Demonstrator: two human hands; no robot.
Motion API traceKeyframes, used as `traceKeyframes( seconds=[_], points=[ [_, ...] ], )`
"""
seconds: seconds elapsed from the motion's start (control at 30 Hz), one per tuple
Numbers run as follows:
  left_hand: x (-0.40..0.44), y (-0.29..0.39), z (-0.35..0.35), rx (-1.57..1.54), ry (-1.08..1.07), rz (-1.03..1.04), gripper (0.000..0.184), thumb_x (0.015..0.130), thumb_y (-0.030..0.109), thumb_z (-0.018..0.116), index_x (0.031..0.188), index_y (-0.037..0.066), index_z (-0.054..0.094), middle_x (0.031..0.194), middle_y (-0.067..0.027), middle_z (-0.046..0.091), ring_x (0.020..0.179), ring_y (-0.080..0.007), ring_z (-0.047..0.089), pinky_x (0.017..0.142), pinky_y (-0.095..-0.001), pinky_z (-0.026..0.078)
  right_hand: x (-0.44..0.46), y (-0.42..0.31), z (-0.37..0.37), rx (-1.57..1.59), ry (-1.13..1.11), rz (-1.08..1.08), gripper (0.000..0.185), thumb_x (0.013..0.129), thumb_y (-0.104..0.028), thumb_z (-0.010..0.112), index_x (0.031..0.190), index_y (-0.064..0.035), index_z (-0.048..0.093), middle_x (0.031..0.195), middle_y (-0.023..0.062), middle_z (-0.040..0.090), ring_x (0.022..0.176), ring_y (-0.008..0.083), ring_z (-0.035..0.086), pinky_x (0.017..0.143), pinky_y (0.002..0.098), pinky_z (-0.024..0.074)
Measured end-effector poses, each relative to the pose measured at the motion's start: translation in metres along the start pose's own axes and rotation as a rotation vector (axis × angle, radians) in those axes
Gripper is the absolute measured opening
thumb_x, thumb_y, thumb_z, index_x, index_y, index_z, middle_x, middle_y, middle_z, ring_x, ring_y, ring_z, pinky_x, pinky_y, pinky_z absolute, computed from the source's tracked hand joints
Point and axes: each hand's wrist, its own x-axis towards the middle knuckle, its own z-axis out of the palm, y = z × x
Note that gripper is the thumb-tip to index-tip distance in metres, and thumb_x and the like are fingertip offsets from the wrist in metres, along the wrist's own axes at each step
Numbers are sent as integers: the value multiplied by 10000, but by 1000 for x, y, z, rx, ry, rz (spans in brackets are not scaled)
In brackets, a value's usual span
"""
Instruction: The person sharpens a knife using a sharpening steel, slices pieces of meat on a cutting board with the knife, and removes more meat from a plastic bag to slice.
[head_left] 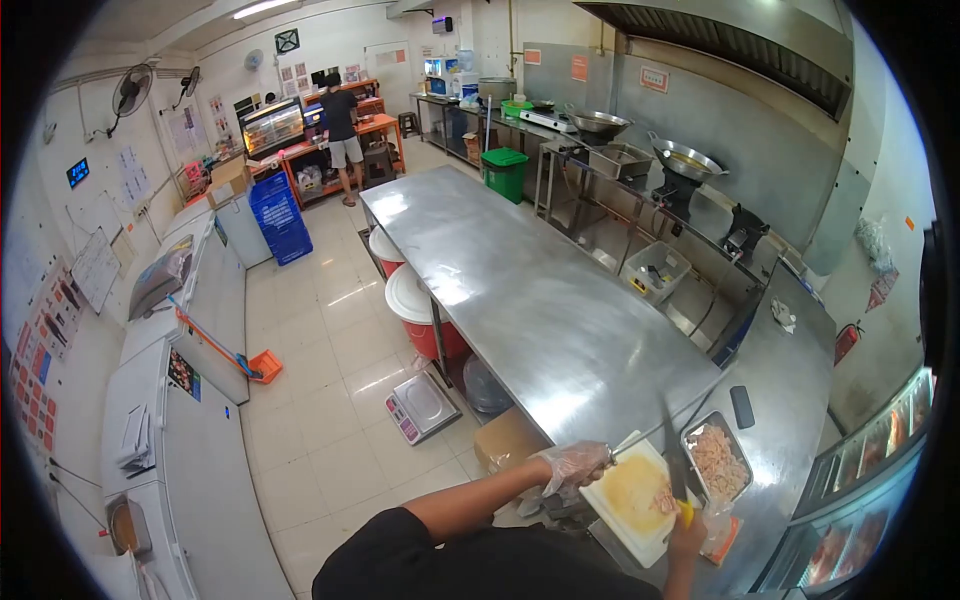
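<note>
My left hand point(578, 466), in a clear plastic glove, is closed around the handle of a honing steel point(650, 431), whose thin rod reaches up and right over the board's far edge. My right hand point(687, 538) grips the yellow handle of a knife point(676, 462); the blade points away from me and crosses the rod, though whether they touch I cannot tell. Below lies a white cutting board point(612, 492), wet and yellowish, with small pieces of raw meat point(664, 500) near the knife. Beside it on the right, a metal tray point(748, 478) holds diced pale meat point(716, 458).
A long steel table point(520, 290) stretches ahead. A dark phone-like object point(741, 407) and an orange-and-white packet point(722, 540) lie near the tray. Woks point(688, 160) stand along the right wall. A scale point(422, 405) sits on the floor. Another person point(342, 130) stands far back.
</note>
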Motion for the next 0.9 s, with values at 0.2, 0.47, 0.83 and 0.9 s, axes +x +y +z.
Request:
traceKeyframes(
  seconds=[0.2, 0.47, 0.83, 0.9],
  points=[
    [-4, -7, -9, 622, 152, 578, 208, 978, 229, 442, 866, 60, 486, 728, -12, 479, 625, -129, 496, 559, -291, 422, 25, 16, -11, 1046, 100, 749, 332, 968, -424, 511, 899, -100, 538, 556, 12, 437, 368, 134, 402, 344, 271, 329],
    [14, -18, -38, 338, 235, 330, 124, 859, 141, 522, 898, 23, 515, 803, -143, 554, 691, -269, 567, 653, -362, 480, 20, -21, -68, 1257, -710, 859, 267, 959, -339, 520, 871, -88, 545, 620, 27, 519, 389, 107, 414, 348, 237, 338],
    [-22, 22, 31, -22, 132, -336, 191, 899, 298, 491, 870, 127, 571, 642, 52, 459, 504, -61, 399, 439, -222, 315, 13, -51, -24, 51, -27, 276, 292, 913, -281, 586, 1001, -3, 582, 821, 214, 629, 743, 428, 596, 629, 424, 467],
    [-23, 31, 30, -57, 195, -225, 249, 916, 320, 452, 884, 90, 543, 630, 33, 444, 493, -77, 385, 419, -242, 311, -21, -11, -38, -140, 26, 48, 289, 898, -305, 615, 1003, -37, 582, 779, 218, 616, 721, 421, 605, 588, 429, 465]
  ],
)
